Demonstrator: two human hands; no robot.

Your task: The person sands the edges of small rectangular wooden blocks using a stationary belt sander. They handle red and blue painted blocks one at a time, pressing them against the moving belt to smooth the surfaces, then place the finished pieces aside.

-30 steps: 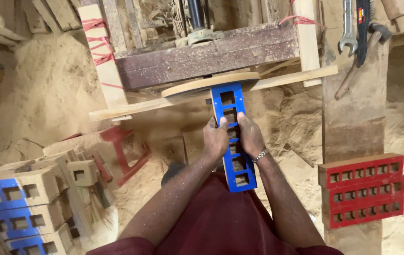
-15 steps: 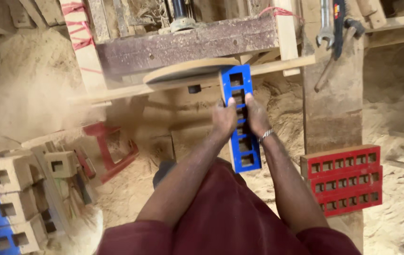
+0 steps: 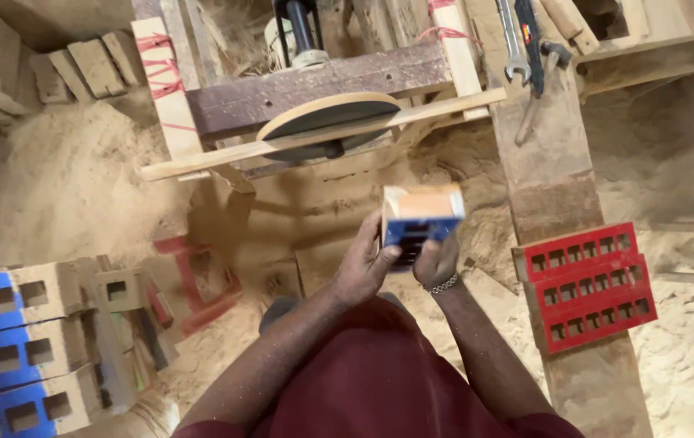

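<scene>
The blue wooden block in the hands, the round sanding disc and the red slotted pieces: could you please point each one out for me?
blue wooden block (image 3: 418, 229): head view, on its blue slotted face.
round sanding disc (image 3: 327, 115): head view, on its flat top.
red slotted pieces (image 3: 586, 285): head view, on the middle piece.

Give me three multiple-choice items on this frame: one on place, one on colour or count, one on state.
1. Where do the red blocks lie?
A. on the plank at the person's right
B. on the sanding disc
C. in the person's lap

2. How many red blocks are stacked there?
A. one
B. three
C. six

3. How is the blue block held?
A. lying loose in the sawdust
B. in one hand only
C. in both hands, clear of the disc

Answers:
1 A, they rest on the wooden plank to the right.
2 B, three red faces show one above another.
3 C, the left hand and right hand both grip it below the disc.
</scene>
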